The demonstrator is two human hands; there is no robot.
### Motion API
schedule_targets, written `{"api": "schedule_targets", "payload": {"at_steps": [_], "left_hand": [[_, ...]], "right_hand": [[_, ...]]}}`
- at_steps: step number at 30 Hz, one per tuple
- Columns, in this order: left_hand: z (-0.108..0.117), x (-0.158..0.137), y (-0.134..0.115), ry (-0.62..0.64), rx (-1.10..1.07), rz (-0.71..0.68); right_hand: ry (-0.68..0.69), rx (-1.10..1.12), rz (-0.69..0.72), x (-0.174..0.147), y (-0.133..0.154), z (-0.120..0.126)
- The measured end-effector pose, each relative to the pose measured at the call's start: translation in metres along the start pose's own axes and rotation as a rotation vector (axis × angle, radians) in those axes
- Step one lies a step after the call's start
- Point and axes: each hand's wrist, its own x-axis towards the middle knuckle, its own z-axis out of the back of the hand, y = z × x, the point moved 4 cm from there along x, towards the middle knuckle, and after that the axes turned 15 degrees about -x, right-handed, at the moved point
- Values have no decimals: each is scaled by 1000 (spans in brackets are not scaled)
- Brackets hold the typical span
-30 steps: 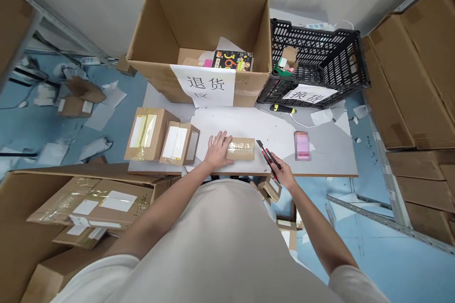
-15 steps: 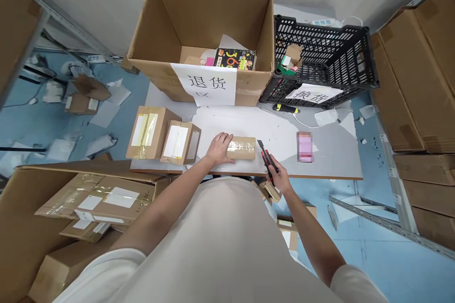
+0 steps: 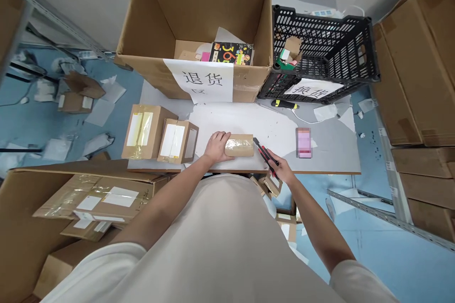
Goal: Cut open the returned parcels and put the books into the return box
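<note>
A small taped parcel lies near the front edge of a grey counter, seen from above. The left hand rests on the parcel's left end, fingers curled over its top, pinning it down. The right hand, just right of the parcel, is closed around a red and black utility knife, whose tip points at the parcel's right end and sits just beside it; whether it touches cannot be told.

Left of the parcel stand two more cardboard boxes with white labels. Behind the parcel sits a large open carton with a white paper sign on its front. Right of that carton stands a black plastic crate, also with a paper sign. Right of the parcel lies a pink phone, and behind that a yellow and black knife.
</note>
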Motion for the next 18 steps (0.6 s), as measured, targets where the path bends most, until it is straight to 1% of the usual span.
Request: {"api": "schedule_targets", "payload": {"at_steps": [2, 7, 14, 16, 18], "left_hand": [[0, 0, 1, -14, 8, 13], [-1, 1, -1, -3, 11, 26], [0, 0, -1, 1, 13, 38], [0, 1, -2, -2, 5, 44], [0, 1, -5, -32, 4, 104]], "right_hand": [[22, -9, 6, -1, -2, 1], [55, -22, 17, -12, -8, 1], [122, -40, -9, -34, -23, -2], [89, -31, -5, -39, -27, 2], [-6, 0, -8, -41, -29, 7]]}}
